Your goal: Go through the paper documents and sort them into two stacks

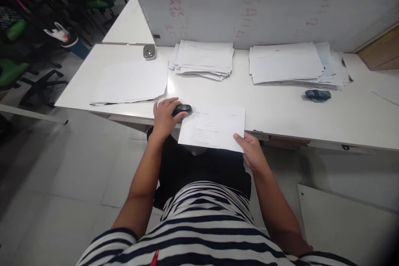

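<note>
My left hand (164, 117) is wrapped round a small black stapler (182, 110) at the front edge of the white table (280, 108). The stapler sits at the upper left corner of a printed white sheet (213, 129). This sheet overhangs the table's front edge. My right hand (252, 152) pinches the sheet's lower right corner, thumb on top.
Two stacks of papers lie at the back, one in the middle (204, 59) and one to the right (289, 64). Loose sheets (131, 83) lie at the left. A small grey device (149, 51) and a dark object (318, 95) rest on the table. A whiteboard (264, 0) stands behind.
</note>
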`<state>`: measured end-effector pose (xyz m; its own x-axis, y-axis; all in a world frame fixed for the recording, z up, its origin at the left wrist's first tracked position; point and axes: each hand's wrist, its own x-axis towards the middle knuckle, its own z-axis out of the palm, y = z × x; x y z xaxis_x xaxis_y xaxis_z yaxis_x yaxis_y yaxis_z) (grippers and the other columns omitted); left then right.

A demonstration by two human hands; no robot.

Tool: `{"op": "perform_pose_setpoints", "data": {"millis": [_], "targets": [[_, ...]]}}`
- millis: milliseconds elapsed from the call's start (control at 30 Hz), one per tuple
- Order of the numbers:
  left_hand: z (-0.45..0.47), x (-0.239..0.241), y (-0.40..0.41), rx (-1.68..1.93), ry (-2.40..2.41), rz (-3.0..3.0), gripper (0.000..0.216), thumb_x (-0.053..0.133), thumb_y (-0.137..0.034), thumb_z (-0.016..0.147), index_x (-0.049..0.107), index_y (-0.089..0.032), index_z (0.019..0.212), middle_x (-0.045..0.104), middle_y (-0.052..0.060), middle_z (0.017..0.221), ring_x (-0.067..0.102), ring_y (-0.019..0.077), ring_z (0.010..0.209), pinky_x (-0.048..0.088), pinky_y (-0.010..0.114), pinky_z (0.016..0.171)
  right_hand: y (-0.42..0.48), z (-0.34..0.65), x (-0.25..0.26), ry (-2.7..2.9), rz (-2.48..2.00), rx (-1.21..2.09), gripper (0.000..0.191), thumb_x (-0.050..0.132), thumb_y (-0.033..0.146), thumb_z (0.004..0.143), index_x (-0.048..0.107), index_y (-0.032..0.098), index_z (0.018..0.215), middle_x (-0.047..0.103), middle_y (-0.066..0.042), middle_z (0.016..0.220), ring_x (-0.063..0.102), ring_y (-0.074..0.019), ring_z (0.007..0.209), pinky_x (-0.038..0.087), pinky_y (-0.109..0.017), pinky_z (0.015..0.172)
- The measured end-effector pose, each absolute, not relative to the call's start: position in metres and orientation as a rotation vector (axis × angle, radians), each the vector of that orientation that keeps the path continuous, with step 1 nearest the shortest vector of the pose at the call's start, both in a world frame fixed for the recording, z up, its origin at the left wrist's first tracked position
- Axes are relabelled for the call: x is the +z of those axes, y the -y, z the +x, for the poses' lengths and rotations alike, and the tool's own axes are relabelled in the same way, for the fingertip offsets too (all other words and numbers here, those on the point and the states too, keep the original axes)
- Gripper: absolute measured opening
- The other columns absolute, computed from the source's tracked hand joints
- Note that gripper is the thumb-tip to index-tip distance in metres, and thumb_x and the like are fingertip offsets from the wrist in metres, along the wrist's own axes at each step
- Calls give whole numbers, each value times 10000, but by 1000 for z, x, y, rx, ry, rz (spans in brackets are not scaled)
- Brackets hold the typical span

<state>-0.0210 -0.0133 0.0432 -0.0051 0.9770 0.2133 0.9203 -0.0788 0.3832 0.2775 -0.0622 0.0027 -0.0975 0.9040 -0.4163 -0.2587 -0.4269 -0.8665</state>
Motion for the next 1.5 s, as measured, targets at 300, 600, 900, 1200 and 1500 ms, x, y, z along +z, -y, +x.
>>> {"op": "perform_pose_setpoints", "data": {"millis": [300,600,900,1200,1500], "targets": [[-27,43,12,601,-1960,2149,341,610,-450,820,593,-260,1102,632,42,1181,515,256,1116,236,478,1080,56,279,2,821,-1284,1659,380,756,436,712,717,191,999,751,-55,909,690,-241,838,522,-373,791],[-28,37,10,980,-1967,1913,267,602,-415,824,591,-255,1038,617,24,1007,497,215,965,396,353,870,61,293,7,763,-1320,1625,407,763,440,702,715,182,1013,748,-65,926,688,-243,838,520,-370,787],[-28,42,11,819,-1922,2010,295,614,-456,812,602,-252,1024,637,21,983,516,212,917,381,361,859,65,314,1,750,-1393,1526,401,767,421,695,710,197,1022,744,-44,959,674,-238,916,517,-351,826],[-27,40,12,798,-1948,2018,318,614,-483,807,610,-265,1039,642,22,1009,523,217,946,364,369,897,53,311,10,818,-1392,1501,371,756,457,682,711,224,968,741,-36,952,678,-250,880,541,-381,804],[-23,30,11,837,-2066,2087,334,614,-492,805,619,-262,1047,642,45,995,523,243,951,366,371,865,-79,278,67,1127,-1268,1191,342,708,458,705,669,200,925,698,-22,865,630,-180,768,510,-272,617]]}}
